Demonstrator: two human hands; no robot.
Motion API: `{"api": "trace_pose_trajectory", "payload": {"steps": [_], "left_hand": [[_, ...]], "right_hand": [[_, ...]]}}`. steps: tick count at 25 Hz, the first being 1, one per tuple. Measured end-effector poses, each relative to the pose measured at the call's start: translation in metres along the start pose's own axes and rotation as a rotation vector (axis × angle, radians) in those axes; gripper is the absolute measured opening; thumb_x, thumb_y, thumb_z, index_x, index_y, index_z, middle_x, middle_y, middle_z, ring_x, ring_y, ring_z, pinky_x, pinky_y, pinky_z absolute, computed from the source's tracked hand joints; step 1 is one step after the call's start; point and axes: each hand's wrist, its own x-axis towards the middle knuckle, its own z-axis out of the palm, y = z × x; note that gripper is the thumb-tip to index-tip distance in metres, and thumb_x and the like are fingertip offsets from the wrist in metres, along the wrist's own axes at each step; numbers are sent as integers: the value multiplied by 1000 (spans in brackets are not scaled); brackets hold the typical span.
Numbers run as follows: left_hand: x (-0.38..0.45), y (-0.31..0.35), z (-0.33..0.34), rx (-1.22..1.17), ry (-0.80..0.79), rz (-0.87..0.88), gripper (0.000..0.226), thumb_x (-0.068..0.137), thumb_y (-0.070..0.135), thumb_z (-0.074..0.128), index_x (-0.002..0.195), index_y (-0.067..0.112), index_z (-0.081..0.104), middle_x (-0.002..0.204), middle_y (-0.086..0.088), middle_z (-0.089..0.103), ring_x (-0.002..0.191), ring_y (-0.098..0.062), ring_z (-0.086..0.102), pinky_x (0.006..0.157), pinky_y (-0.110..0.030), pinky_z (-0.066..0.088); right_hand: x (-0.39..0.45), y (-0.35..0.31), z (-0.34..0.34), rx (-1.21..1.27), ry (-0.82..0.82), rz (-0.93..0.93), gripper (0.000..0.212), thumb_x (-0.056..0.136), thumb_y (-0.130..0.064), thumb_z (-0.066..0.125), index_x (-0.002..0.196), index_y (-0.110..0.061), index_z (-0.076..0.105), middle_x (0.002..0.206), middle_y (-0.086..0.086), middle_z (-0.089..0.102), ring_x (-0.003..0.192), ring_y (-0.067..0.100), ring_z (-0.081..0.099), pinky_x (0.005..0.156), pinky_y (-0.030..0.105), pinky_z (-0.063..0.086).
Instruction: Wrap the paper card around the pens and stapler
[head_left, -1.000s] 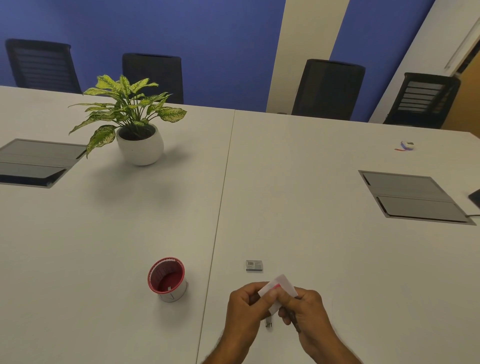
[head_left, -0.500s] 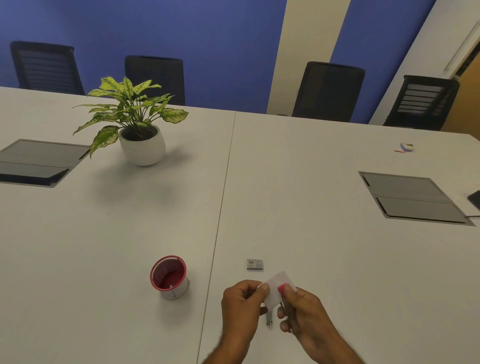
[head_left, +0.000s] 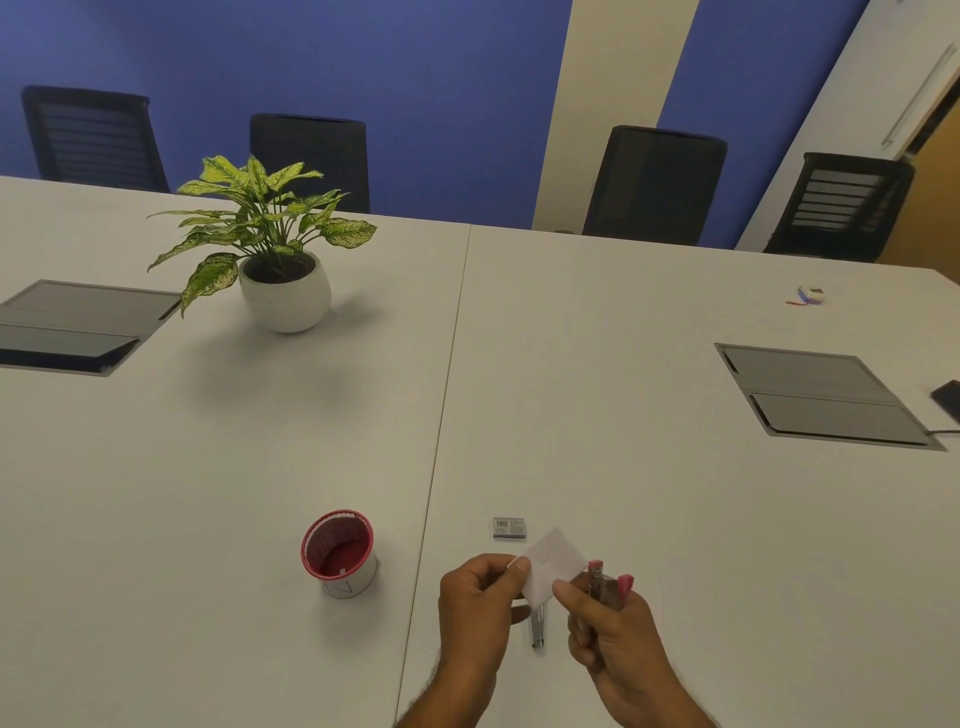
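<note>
the left hand (head_left: 480, 605) pinches the near-left corner of a small white rectangular slip of paper (head_left: 553, 564) between thumb and forefinger, the other fingers curled under. the right hand (head_left: 605, 623) pinches the slip's near-right edge with its thumb tip while its remaining fingers wrap a small stapler with a metal body and pink plastic ends (head_left: 605, 584), which pokes out just beyond the knuckles. the paper is lifted off the white table (head_left: 623, 364), tilted, spanning the gap between the two hands and reaching a little beyond them. in that gap, under the paper, lies a small silver metal clip-like piece (head_left: 537, 626) on the table; what exactly it is cannot be told. just beyond the paper sits a small grey flat box with a barcode label (head_left: 509, 527). off to the left of the left hand stands a round red-rimmed cup with a white wall (head_left: 340, 553). far beyond the hands to the left is a leafy green plant in a round white pot (head_left: 283, 280).
</note>
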Motion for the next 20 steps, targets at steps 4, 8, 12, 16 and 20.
{"api": "trace_pose_trajectory", "payload": {"steps": [4,8,12,16,20], "left_hand": [[-2,4,2,15,-5,-14,20,86,29,71,103,19,69,100,-2,73,91,-21,71,73,-32,63],[-9,14,5,-149,-34,-101,35,93,40,59,88,8,72,82,-14,75,74,-28,73,70,-37,63],[-15,17,6,-88,-72,-22,23,90,26,67,81,6,75,71,-16,74,67,-31,72,68,-39,63],[-14,19,3,-10,-59,42,12,88,11,68,80,8,77,73,-17,74,60,-25,70,64,-38,63],[-13,28,-2,18,-80,101,15,87,7,65,77,5,76,75,-16,74,53,-20,64,56,-32,59]], "right_hand": [[-5,0,2,-400,144,-389,21,78,-5,77,62,-7,62,50,3,46,44,12,35,43,21,33],[3,2,-12,-988,260,-1145,19,83,-20,67,65,-13,69,54,-5,58,54,10,46,52,11,38],[9,-3,-21,-1243,306,-1407,18,79,-15,64,64,-10,71,51,0,52,52,16,40,46,22,34],[-1,-6,-18,-1062,192,-1271,19,73,-13,62,83,-15,77,64,-6,63,64,9,52,55,11,42],[-15,-23,2,-278,265,-413,18,74,-11,78,86,-23,77,62,-6,63,57,15,50,53,24,41]]}}
